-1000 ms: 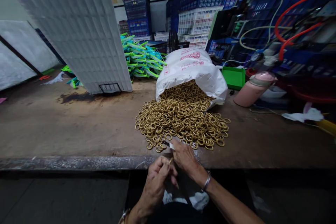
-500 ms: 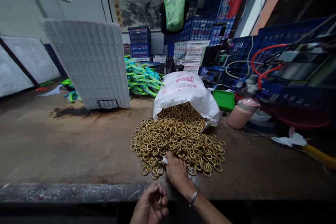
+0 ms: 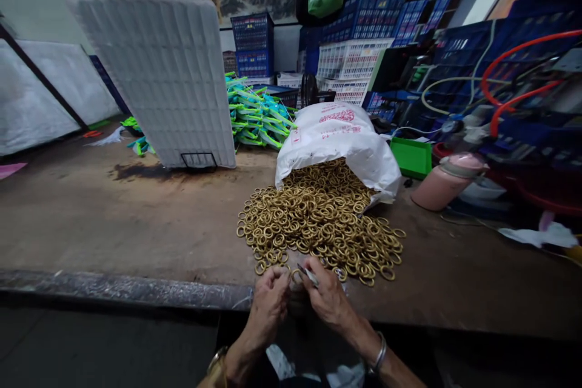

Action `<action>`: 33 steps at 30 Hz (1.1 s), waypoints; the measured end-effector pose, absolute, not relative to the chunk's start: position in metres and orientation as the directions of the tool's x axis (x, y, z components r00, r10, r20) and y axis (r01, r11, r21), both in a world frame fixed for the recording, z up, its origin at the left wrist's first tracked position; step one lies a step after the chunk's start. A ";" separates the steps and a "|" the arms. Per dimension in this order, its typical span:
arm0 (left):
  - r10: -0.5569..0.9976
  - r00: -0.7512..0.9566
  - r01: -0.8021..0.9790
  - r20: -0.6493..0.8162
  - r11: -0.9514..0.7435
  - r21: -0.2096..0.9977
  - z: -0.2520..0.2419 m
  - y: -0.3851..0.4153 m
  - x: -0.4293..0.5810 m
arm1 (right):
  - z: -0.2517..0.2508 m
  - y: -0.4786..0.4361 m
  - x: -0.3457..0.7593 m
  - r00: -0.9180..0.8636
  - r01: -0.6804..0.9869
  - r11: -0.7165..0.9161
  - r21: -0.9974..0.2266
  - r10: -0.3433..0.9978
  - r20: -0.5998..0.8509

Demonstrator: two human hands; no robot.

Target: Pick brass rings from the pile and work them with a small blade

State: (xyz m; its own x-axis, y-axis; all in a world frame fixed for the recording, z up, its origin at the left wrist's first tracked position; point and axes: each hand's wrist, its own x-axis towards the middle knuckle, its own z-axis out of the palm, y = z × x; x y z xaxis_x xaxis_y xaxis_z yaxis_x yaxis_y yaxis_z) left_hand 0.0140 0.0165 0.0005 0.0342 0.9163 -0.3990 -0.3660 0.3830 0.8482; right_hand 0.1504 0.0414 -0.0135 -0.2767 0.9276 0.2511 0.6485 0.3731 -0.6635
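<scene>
A heap of small brass rings [image 3: 318,218] spills from a white sack [image 3: 339,133] lying on its side on the worn brown bench [image 3: 136,224]. At the heap's near edge my two hands meet. My left hand [image 3: 270,303] is closed, its fingertips pinched on a brass ring [image 3: 294,276]. My right hand [image 3: 328,298], with a metal bangle on the wrist, is closed on a small thin tool with a white handle [image 3: 308,274], whose tip is at the ring.
A white gridded tray [image 3: 163,79] leans upright at the back left. Behind it lies a pile of green and blue strips [image 3: 254,115]. A green tray [image 3: 411,157] and a pink flask [image 3: 448,179] lie right of the sack. Blue and white crates, hoses and machinery crowd the back right.
My left hand has risen from below the bench edge to meet the right hand at the heap's edge. The right hand has drawn back from the rings. The camera has tilted down.
</scene>
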 end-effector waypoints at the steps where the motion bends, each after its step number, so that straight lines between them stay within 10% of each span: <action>1: 0.912 0.035 -0.373 -0.409 0.392 0.841 0.002 0.017 0.015 | -0.014 0.041 0.151 -0.275 0.642 0.377 -0.667 0.926 0.260; 15: 0.997 0.072 0.042 -0.016 0.013 0.999 0.007 0.015 0.015 | -0.005 0.042 0.146 -0.256 0.289 -0.007 -0.957 0.963 -0.085; 33: 0.925 0.253 -0.252 -0.284 0.347 0.904 -0.008 0.012 0.011 | 0.002 0.041 0.145 -0.239 0.289 -0.008 -0.957 0.968 -0.081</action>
